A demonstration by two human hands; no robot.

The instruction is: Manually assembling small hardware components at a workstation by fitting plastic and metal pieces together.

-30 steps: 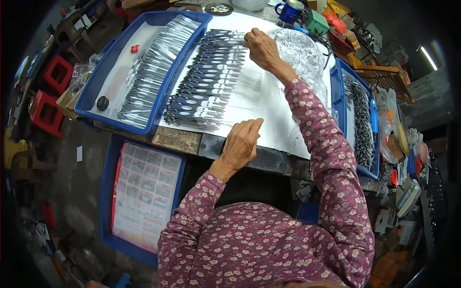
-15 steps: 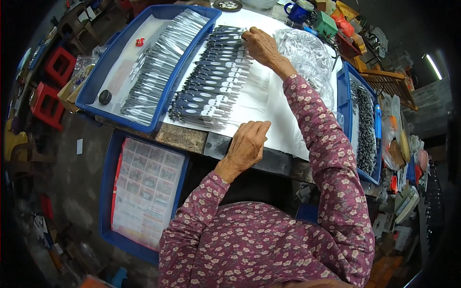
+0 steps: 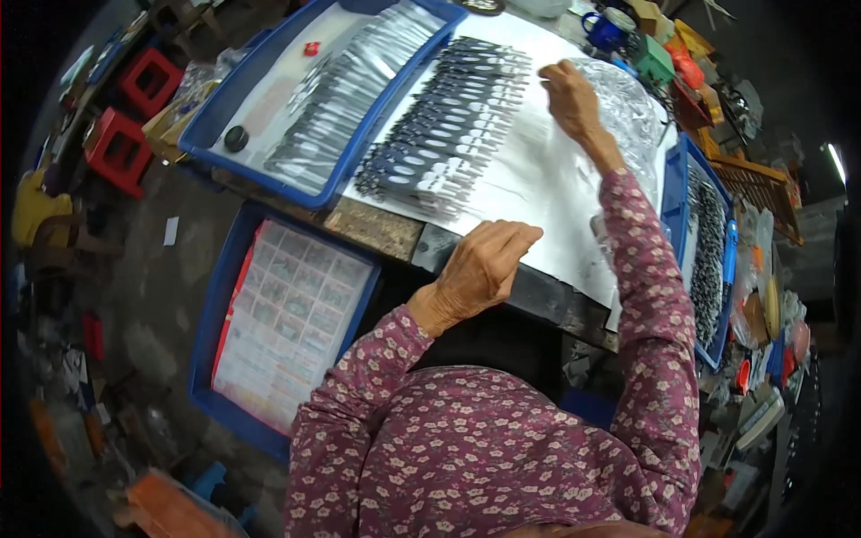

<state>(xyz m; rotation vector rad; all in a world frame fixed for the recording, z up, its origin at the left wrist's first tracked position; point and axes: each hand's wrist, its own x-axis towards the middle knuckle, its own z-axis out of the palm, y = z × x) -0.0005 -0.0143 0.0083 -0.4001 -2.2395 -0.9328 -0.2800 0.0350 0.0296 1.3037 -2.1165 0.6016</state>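
Note:
My left hand (image 3: 480, 269) rests on the near edge of the table, fingers curled together with nothing in them. My right hand (image 3: 569, 94) reaches to the far end of the white sheet (image 3: 538, 193). Its fingertips are bent down between the rows of small dark flat pieces (image 3: 444, 130) and a heap of clear plastic bags (image 3: 632, 112). Whether it pinches anything is hidden by the fingers.
A blue tray (image 3: 211, 134) with silvery pieces (image 3: 345, 94) lies at the table's left, and another blue tray (image 3: 674, 193) with dark pieces at the right. Below the table stands a blue tray (image 3: 211, 314) holding a printed sheet. Red stools (image 3: 143, 81) stand at the left, a blue mug (image 3: 608, 29) at the back.
My right hand has shifted a little from the far end of the dark rows toward the plastic heap. My left hand has stayed on the table's edge.

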